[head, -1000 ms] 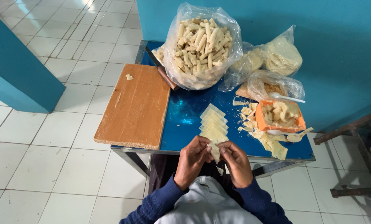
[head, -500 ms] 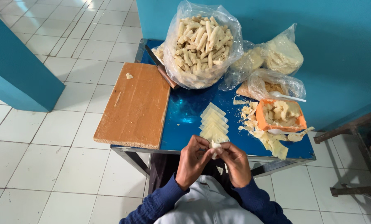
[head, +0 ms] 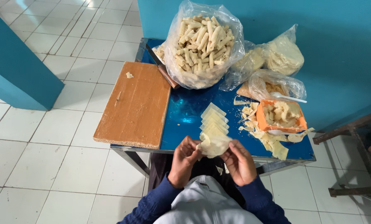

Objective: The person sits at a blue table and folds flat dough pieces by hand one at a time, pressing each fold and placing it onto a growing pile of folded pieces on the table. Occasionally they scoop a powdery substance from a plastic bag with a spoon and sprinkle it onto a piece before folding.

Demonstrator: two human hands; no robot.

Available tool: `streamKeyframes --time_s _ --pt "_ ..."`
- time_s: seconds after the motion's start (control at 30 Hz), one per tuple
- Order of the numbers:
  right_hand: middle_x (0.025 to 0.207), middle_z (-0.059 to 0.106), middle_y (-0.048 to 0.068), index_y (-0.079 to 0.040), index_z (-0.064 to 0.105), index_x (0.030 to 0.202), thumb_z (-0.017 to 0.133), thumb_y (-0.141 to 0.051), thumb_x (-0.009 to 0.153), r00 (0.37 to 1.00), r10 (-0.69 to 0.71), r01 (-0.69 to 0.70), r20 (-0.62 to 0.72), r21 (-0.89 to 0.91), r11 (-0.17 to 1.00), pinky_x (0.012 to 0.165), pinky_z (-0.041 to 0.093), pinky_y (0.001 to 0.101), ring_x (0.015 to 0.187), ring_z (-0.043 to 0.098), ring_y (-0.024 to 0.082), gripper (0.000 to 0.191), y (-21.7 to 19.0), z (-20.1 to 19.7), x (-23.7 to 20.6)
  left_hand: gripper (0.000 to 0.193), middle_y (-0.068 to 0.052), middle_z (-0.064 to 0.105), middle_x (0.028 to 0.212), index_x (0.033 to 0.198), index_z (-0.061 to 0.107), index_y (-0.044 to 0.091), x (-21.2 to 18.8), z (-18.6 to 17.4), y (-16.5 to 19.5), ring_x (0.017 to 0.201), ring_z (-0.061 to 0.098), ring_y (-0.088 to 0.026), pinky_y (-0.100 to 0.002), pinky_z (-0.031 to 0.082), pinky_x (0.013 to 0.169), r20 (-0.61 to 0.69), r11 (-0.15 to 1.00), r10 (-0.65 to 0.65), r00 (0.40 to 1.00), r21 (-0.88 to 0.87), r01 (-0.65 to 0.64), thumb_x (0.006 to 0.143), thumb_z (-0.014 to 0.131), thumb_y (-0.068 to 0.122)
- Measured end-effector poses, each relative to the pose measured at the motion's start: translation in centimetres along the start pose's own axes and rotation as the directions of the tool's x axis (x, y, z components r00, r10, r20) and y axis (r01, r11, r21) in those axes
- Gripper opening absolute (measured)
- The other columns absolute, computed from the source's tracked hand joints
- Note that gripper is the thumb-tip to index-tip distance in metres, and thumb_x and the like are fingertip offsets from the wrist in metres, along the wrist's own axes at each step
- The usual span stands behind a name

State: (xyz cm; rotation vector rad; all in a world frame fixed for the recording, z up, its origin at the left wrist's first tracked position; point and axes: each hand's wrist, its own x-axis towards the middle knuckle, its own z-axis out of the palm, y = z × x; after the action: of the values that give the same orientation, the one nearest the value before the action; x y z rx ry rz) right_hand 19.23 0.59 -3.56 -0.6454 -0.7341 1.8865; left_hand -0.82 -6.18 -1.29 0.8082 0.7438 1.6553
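Note:
My left hand (head: pixel 184 161) and my right hand (head: pixel 238 161) hold one pale wrapper sheet (head: pixel 213 145) between their fingertips at the near edge of the blue table (head: pixel 185 112). Just beyond my hands lies a row of overlapping pale wrapper sheets (head: pixel 213 120). To the right stands an orange tray (head: pixel 281 116) with pale filling pieces, and loose wrapper scraps (head: pixel 268 139) lie around it. A large clear bag of rolled sticks (head: pixel 202 41) stands at the back of the table.
A wooden cutting board (head: pixel 135 103) overhangs the table's left side, with a knife (head: pixel 162 68) at its far corner. Plastic bags of dough sheets (head: pixel 283 54) and a white spoon (head: pixel 289 97) sit at the back right. A metal frame (head: pixel 351 157) stands right; the floor is white tile.
My hands have lifted the wrapper slightly and spread it wider between the fingers; it was more folded before. Everything on the table stays where it was.

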Motion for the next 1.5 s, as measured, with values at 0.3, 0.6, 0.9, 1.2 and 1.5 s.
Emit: streamKeyframes --time_s 0.3,0.6,0.9,1.2,1.5 --pt "0.105 0.069 0.007 -0.005 0.063 0.106 0.064 -0.009 0.103 0.948 -0.308 0.295 -0.081 -0.135 0.946 0.089 0.057 0.0356 0.097 0.068 0.019 0.005 -3.5 -1.7 1.4 0.016 -0.006 0.059 0.091 0.095 0.049 0.007 -1.0 -2.6 1.0 0.081 0.058 -0.009 -0.026 0.050 0.077 -0.149 0.999 0.043 0.988 -0.006 -0.044 0.098 0.061 -0.002" --pt "0.109 0.075 0.009 -0.002 0.069 0.099 0.070 0.001 0.088 0.644 -0.450 0.547 0.619 -0.783 -0.296 0.084 0.056 0.0354 0.097 0.070 0.028 0.012 -1.0 6.3 -0.9 0.035 -0.006 0.061 0.101 0.110 0.044 0.008 -1.6 -2.5 3.8 0.091 0.062 -0.011 -0.027 0.051 0.080 -0.169 0.993 0.063 0.984 0.107 -0.045 0.086 0.050 -0.016" --pt "0.112 0.073 0.010 -0.002 0.072 0.110 0.074 -0.004 0.087 0.647 -0.380 0.563 0.662 -0.750 -0.347 0.085 0.056 0.0364 0.099 0.069 0.027 0.023 -0.7 7.7 -1.8 0.047 -0.010 0.066 0.114 0.122 0.047 0.007 -1.6 -1.6 4.7 0.100 0.066 -0.013 -0.027 0.052 0.086 -0.147 0.995 -0.005 0.989 0.093 0.019 0.083 0.047 -0.020" --pt "0.102 0.064 -0.001 -0.002 0.067 0.113 0.066 -0.020 0.100 0.964 -0.028 0.192 0.263 -0.625 0.756 0.084 0.048 0.0229 0.095 0.057 0.006 0.022 -1.6 5.5 0.2 0.053 -0.005 0.066 0.115 0.133 0.048 0.006 -0.6 0.4 3.6 0.089 0.057 -0.006 -0.023 0.047 0.076 0.095 0.996 -0.079 0.992 0.046 0.074 0.087 0.051 -0.019" --pt "0.085 0.062 0.000 -0.001 0.064 0.099 0.069 -0.014 0.100 0.975 -0.181 0.214 0.126 -0.744 0.633 0.069 0.046 0.0224 0.077 0.054 0.005 0.015 -1.1 4.2 -0.2 0.035 -0.005 0.063 0.107 0.123 0.061 0.000 -0.4 0.7 2.7 0.073 0.048 -0.005 -0.021 0.040 0.062 -0.006 0.882 0.025 1.000 0.471 -0.019 0.091 0.070 -0.011"
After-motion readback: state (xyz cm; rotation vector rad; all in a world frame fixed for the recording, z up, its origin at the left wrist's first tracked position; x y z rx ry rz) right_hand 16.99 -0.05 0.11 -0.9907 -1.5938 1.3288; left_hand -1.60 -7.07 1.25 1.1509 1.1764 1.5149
